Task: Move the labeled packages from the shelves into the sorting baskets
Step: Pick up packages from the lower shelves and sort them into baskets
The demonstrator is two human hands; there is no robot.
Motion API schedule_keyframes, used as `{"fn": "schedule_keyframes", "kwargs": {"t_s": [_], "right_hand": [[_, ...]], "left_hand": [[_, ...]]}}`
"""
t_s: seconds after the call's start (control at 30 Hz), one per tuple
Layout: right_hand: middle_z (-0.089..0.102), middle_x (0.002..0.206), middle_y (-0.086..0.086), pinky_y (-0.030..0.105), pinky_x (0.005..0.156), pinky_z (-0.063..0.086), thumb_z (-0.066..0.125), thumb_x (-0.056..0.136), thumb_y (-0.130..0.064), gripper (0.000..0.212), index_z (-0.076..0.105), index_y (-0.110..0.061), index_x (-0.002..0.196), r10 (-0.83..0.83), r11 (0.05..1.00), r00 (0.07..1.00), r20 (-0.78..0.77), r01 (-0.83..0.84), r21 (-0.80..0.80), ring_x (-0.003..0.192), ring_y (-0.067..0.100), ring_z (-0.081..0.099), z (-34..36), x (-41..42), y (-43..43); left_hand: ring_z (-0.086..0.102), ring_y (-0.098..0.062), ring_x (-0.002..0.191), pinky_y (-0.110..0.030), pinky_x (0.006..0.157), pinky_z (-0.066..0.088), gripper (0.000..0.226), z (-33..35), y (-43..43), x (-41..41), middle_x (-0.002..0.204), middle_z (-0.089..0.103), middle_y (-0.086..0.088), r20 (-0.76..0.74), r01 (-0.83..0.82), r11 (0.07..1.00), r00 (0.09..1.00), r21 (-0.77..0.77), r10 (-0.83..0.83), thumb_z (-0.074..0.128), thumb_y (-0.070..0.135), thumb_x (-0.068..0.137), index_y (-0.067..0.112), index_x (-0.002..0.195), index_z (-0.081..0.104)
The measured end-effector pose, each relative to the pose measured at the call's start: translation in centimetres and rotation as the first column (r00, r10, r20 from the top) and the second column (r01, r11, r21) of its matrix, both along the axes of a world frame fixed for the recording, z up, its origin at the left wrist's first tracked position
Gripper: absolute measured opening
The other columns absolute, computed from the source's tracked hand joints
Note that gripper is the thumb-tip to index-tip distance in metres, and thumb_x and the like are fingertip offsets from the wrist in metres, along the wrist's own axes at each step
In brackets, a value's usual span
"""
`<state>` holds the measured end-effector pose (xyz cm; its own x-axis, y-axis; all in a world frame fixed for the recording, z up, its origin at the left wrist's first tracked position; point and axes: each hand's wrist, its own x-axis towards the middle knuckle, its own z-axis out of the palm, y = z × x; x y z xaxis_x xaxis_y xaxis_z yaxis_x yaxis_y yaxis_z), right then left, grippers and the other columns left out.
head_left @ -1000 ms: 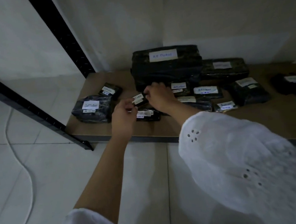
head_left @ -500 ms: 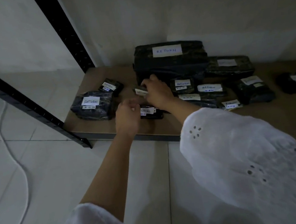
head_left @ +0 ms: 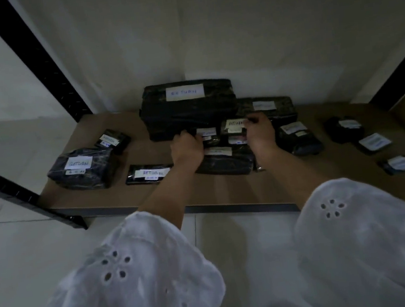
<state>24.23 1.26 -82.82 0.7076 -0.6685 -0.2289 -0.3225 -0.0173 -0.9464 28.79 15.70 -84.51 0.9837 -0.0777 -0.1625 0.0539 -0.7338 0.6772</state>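
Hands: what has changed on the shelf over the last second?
Both hands shifted right along the shelf. The left hand moved from beside the flat package and now sits curled at the foot of the big package. Whether it holds anything is hidden. The right hand now pinches a small package. Everything else stayed put.
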Motion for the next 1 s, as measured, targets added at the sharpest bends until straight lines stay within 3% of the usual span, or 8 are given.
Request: {"fn": "schedule_keyframes", "kwargs": {"t_s": [0.07, 0.17, 0.3, 0.47, 0.63, 0.77, 0.9, 1.0], "right_hand": [[0.058, 0.12, 0.015, 0.044, 0.094, 0.05, 0.046, 0.097, -0.016, 0.029, 0.053, -0.007, 0.123, -0.028, 0.997, 0.998, -0.058, 0.024, -0.075, 0.109, 0.03, 0.058, -0.5, -0.4, -1.0], [0.059, 0.12, 0.016, 0.046, 0.092, 0.051, 0.047, 0.097, -0.019, 0.029, 0.053, -0.008, 0.124, 0.026, 0.993, 0.992, -0.127, -0.04, -0.114, 0.107, 0.032, 0.059, -0.9, -0.6, -1.6], [0.059, 0.121, 0.017, 0.046, 0.092, 0.051, 0.05, 0.096, -0.019, 0.028, 0.055, -0.01, 0.122, 0.143, 0.981, 0.975, -0.168, -0.162, -0.106, 0.106, 0.034, 0.06, -1.2, -0.4, -1.0], [0.06, 0.121, 0.015, 0.043, 0.093, 0.051, 0.049, 0.097, -0.016, 0.026, 0.056, -0.008, 0.121, 0.134, 0.985, 0.98, -0.145, -0.148, -0.087, 0.107, 0.031, 0.061, -1.3, -0.5, -0.7], [0.059, 0.12, 0.013, 0.043, 0.089, 0.054, 0.049, 0.097, -0.017, 0.026, 0.055, -0.011, 0.121, 0.095, 0.994, 0.991, -0.094, -0.099, -0.048, 0.103, 0.029, 0.062, -0.1, -0.8, -1.3], [0.06, 0.117, 0.014, 0.043, 0.089, 0.053, 0.046, 0.097, -0.018, 0.025, 0.057, -0.011, 0.118, 0.001, 0.999, 1.0, 0.002, -0.001, 0.053, 0.102, 0.029, 0.061, 1.7, -2.1, -1.5], [0.059, 0.104, 0.011, 0.017, 0.048, 0.048, 0.038, 0.102, -0.017, 0.025, 0.057, -0.008, 0.114, -0.035, 0.97, 0.999, 0.023, 0.028, 0.243, 0.071, 0.014, 0.055, 6.2, -6.5, 0.2], [0.06, 0.102, 0.012, 0.011, 0.033, 0.034, 0.036, 0.102, -0.016, 0.023, 0.058, -0.014, 0.099, -0.044, 0.948, 0.998, -0.041, 0.055, 0.314, 0.065, 0.013, 0.052, 10.3, -11.0, 1.9]], "left_hand": [[0.047, -0.034, 0.117, -0.038, 0.099, 0.037, 0.051, 0.0, -0.7, 0.6, 0.126, 0.053, -0.019, -0.069, -0.025, 0.99, 0.997, 0.136, 0.034, 0.036, 0.043, 0.098, 0.003, 0.122, 0.054], [0.04, -0.035, 0.123, -0.041, 0.105, 0.031, 0.065, -0.1, -1.0, 1.6, 0.135, 0.047, -0.018, -0.22, -0.043, 0.987, 0.972, 0.157, 0.077, 0.034, 0.058, 0.093, 0.006, 0.129, 0.049], [0.052, -0.033, 0.113, -0.042, 0.1, 0.042, 0.075, 0.1, -1.1, 1.9, 0.127, 0.055, -0.017, -0.298, -0.06, 0.998, 0.953, -0.011, 0.054, 0.053, 0.065, 0.08, 0.007, 0.127, 0.051], [0.052, -0.029, 0.117, -0.041, 0.1, 0.043, 0.071, 0.5, -1.1, 0.9, 0.132, 0.051, -0.013, -0.213, -0.112, 0.974, 0.975, -0.199, 0.068, 0.062, 0.043, 0.086, 0.005, 0.136, 0.031], [0.053, -0.027, 0.115, -0.032, 0.093, 0.044, 0.057, 2.1, -1.0, 0.2, 0.128, 0.052, -0.011, -0.199, -0.194, 0.891, 0.973, -0.411, 0.12, 0.065, 0.029, 0.087, 0.009, 0.132, 0.034], [0.055, -0.029, 0.113, -0.048, 0.095, 0.049, 0.059, 4.1, -0.5, -0.4, 0.13, 0.05, -0.012, -0.246, -0.241, 0.796, 0.962, -0.555, 0.12, 0.068, 0.031, 0.083, 0.02, 0.133, 0.04], [0.057, -0.029, 0.108, -0.044, 0.091, 0.051, 0.035, 8.0, 0.8, -4.4, 0.126, 0.053, -0.012, -0.382, -0.308, 0.725, 0.922, -0.616, 0.068, 0.064, 0.03, 0.085, 0.028, 0.115, 0.047], [0.059, -0.02, 0.085, -0.026, 0.062, 0.053, 0.014, 12.7, 1.8, -9.1, 0.103, 0.058, -0.007, -0.518, -0.424, 0.649, 0.854, -0.632, 0.053, 0.051, 0.015, 0.095, 0.023, 0.105, 0.045]]}}
